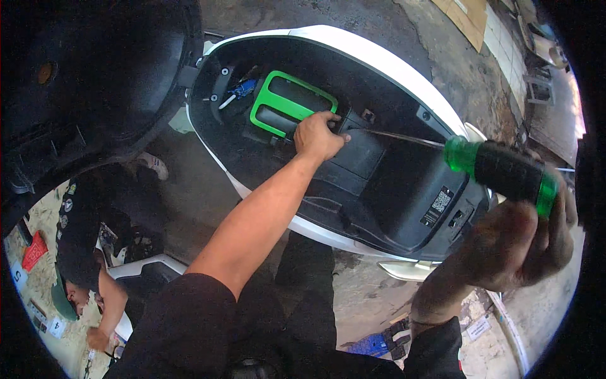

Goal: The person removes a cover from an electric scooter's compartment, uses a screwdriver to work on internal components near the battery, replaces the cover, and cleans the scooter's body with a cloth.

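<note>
A screwdriver (499, 169) with a green and black handle is gripped in my right hand (521, 246), its long shaft pointing left into the scooter's black under-seat compartment (404, 170). The tip lies close to the thumb of my left hand (320, 136). That hand has curled fingers beside a black cover panel (356, 155) on the compartment floor; whatever is under its fingertips is hidden. Just left of it, a bright green frame (287, 108) sits around a black part. A blue item with a white stick (241, 90) lies at the compartment's left end.
White body panels (379, 54) rim the compartment. At upper left the raised black seat (120, 76) stands hinged to it. Another person (95, 252) bends over at lower left, beside a white and black vehicle part (148, 265). A blue object (372, 344) lies on the ground below.
</note>
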Available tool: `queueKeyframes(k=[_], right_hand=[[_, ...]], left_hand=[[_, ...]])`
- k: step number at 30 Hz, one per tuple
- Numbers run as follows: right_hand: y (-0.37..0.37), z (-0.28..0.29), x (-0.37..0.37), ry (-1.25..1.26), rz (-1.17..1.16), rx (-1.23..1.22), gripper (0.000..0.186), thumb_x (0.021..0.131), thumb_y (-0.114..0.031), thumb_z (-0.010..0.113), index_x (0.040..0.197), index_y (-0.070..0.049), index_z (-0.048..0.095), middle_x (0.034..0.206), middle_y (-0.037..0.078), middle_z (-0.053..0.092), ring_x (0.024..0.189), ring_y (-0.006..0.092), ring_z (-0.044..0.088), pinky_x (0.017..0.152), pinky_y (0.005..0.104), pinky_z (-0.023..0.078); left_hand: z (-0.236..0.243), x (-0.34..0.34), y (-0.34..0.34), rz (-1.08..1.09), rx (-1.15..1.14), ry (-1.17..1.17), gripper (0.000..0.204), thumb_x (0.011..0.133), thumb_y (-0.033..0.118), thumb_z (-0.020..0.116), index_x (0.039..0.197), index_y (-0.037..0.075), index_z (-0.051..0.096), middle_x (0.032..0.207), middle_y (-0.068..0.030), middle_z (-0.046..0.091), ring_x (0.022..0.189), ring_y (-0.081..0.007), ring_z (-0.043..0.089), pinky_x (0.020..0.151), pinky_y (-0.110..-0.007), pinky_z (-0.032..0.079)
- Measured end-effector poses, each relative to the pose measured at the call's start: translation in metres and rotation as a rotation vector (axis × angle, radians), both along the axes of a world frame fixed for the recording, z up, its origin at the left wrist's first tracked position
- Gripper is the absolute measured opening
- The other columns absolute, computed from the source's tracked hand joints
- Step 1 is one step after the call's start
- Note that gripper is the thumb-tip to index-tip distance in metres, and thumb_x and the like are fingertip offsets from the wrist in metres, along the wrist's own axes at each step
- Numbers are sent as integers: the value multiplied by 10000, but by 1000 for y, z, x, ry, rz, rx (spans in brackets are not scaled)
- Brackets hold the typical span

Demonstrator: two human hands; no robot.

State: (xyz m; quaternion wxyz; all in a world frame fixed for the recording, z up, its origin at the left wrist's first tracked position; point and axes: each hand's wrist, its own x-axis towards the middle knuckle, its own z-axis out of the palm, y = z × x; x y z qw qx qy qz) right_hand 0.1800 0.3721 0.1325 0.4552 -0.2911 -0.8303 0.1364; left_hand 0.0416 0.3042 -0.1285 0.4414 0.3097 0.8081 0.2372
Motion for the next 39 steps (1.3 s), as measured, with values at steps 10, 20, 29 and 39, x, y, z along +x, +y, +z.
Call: queueKeyframes(k=[10, 20, 29, 39], right_hand=[[5, -5, 2, 150, 80, -95, 279, 918, -160, 596, 1136, 7, 550, 1030, 303, 602, 926, 371, 630, 840, 456, 548], [-5, 5, 18, -307, -184, 42, 277, 973, -213, 467, 1103, 22, 536, 1073, 350, 573, 940, 413, 630, 840, 521, 562], [-15, -4, -10, 194, 51, -133, 253, 947, -174, 541, 972, 73, 587, 1061, 318, 577, 958, 400, 645, 844, 462, 561], [-6, -6, 15, 126, -167, -128, 247, 911, -95, 540, 1059, 95, 595, 1201, 335, 547, 1082, 426, 585, 892, 459, 538]], left_hand=[[-5, -4, -6, 22, 20, 39, 496, 607, 312, 872, 1051, 160, 714, 940, -96, 707, 905, -302, 668, 806, -395, 514], [-8, -3, -5, -49, 69, 70, 479, 617, 301, 869, 1008, 99, 681, 944, -110, 702, 916, -315, 662, 784, -421, 513], [-8, -5, -5, -59, 38, 70, 466, 624, 309, 867, 990, 85, 685, 944, -109, 704, 909, -311, 664, 785, -412, 513], [-6, -4, -2, -47, 42, 50, 471, 610, 326, 873, 975, 95, 686, 925, -99, 709, 897, -304, 670, 773, -408, 515]])
